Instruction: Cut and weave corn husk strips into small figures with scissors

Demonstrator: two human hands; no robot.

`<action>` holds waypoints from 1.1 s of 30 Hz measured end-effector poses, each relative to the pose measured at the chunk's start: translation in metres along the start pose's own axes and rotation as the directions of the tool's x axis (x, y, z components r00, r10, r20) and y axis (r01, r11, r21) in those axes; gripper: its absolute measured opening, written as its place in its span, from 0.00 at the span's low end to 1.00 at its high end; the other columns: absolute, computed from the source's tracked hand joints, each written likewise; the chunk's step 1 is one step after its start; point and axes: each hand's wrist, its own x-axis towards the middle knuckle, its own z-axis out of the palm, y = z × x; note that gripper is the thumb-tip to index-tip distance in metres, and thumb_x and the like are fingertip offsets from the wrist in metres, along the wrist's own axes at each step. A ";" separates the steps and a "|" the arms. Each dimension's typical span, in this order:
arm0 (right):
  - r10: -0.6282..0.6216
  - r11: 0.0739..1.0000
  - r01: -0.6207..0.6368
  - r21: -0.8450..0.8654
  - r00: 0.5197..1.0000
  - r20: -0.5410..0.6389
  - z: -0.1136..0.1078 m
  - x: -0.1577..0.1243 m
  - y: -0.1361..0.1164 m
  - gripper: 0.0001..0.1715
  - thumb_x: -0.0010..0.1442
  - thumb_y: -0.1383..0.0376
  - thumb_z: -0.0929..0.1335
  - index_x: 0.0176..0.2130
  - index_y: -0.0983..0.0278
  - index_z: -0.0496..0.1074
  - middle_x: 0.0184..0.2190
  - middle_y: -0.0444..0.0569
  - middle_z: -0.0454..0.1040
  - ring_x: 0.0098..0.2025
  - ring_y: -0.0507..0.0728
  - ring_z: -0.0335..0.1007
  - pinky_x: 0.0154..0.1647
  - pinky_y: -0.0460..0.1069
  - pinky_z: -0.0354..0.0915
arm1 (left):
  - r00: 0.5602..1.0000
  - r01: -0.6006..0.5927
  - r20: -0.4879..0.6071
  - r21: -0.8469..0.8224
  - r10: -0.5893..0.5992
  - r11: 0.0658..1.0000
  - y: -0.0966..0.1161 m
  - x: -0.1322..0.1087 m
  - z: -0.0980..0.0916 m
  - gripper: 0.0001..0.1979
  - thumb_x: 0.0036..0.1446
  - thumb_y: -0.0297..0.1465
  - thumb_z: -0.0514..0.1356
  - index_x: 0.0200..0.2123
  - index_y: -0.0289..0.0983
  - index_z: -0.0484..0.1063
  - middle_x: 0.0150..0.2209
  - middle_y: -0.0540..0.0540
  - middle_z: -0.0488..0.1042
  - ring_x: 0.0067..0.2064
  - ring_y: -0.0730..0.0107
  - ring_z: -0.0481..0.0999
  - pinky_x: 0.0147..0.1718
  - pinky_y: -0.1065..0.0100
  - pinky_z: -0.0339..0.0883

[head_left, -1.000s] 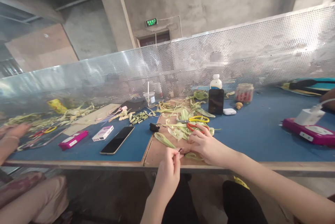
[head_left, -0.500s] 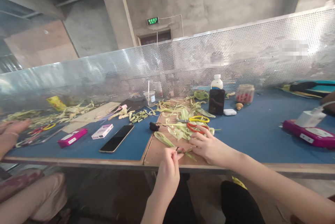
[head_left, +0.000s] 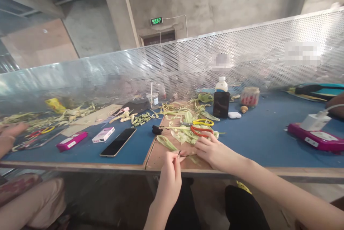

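My left hand (head_left: 171, 172) is closed in a pinch at the table's front edge, thumb and forefinger on a thin dark strand (head_left: 190, 155). The strand runs across to my right hand (head_left: 212, 151), whose curled fingers hold its other side low over the brown board. Whether it is thread or wire is too fine to tell. Pale green corn husk strips (head_left: 182, 135) lie scattered just beyond my fingers. Scissors with red and yellow handles (head_left: 200, 129) rest on the husks, close behind my right hand. A small black bundle (head_left: 157, 129) sits at the board's left edge.
Left of the board lie a phone (head_left: 118, 143), a small white box (head_left: 103, 135) and a magenta power strip (head_left: 72, 141). Behind stand a dark upright device (head_left: 221, 105), a bottle (head_left: 221, 84) and a glass jar (head_left: 249, 97). Another person's hand (head_left: 12, 129) works at far left.
The view has shifted slightly. My left hand has moved a little to the left, away from my right hand, and the strand between them now looks straighter.
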 end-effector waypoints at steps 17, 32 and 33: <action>0.259 0.867 -0.225 0.445 0.966 -0.017 -0.019 0.008 -0.026 0.17 0.52 0.72 0.61 0.42 0.61 0.67 0.37 0.48 0.69 0.42 0.56 0.60 0.50 0.56 0.54 | 0.986 -0.164 0.024 0.213 0.163 0.963 -0.007 -0.008 -0.005 0.05 0.59 0.29 0.49 0.37 0.38 0.63 0.36 0.45 0.74 0.40 0.68 0.75 0.39 0.69 0.69; 0.224 0.970 -0.242 -0.019 0.920 -0.322 0.028 -0.008 -0.068 0.12 0.57 0.73 0.61 0.39 0.66 0.70 0.34 0.50 0.71 0.42 0.57 0.65 0.57 0.63 0.50 | 0.968 -0.168 -0.138 0.254 0.208 0.952 -0.007 -0.007 -0.001 0.05 0.57 0.28 0.53 0.37 0.38 0.67 0.34 0.46 0.76 0.37 0.71 0.76 0.36 0.74 0.69; 0.224 0.969 -0.247 -0.031 0.919 -0.324 0.030 -0.010 -0.070 0.13 0.57 0.73 0.61 0.41 0.67 0.70 0.35 0.50 0.71 0.43 0.57 0.65 0.57 0.63 0.50 | 0.964 -0.169 -0.157 0.268 0.216 0.948 -0.007 -0.007 0.000 0.05 0.56 0.28 0.54 0.37 0.38 0.67 0.34 0.47 0.76 0.36 0.71 0.76 0.35 0.74 0.69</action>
